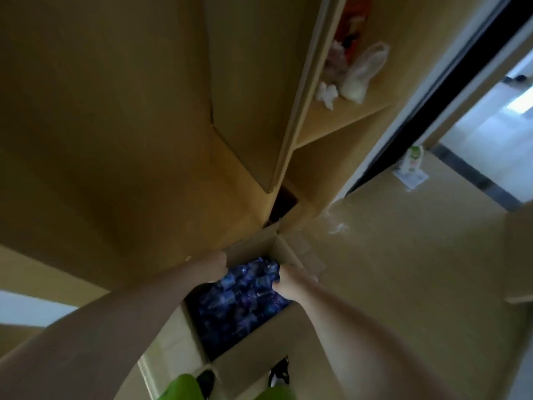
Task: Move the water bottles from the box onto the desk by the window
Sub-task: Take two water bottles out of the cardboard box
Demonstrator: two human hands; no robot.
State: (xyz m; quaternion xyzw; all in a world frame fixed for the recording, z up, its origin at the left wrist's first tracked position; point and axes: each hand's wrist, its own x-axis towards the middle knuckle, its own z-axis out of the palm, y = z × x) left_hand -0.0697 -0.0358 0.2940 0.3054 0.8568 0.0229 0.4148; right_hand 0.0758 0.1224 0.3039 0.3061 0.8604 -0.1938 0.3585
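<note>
An open cardboard box (253, 246) stands on the floor below me, packed with several water bottles (245, 301) with blue labels. My left hand (215, 262) reaches into the far left side of the box, its fingers hidden behind the box wall and the bottles. My right hand (285, 280) is down among the bottles at the box's right side, fingers curled onto the bottles. The view is blurred, so the exact grip of either hand is unclear. No desk or window is in view.
A tall wooden wardrobe (245, 96) rises right behind the box, with plastic bags (363, 73) on an open shelf. A doorway (490, 125) opens at the right, with a white-green bottle (412, 160) on the floor by it. My feet (278, 373) stand at the box's near flap.
</note>
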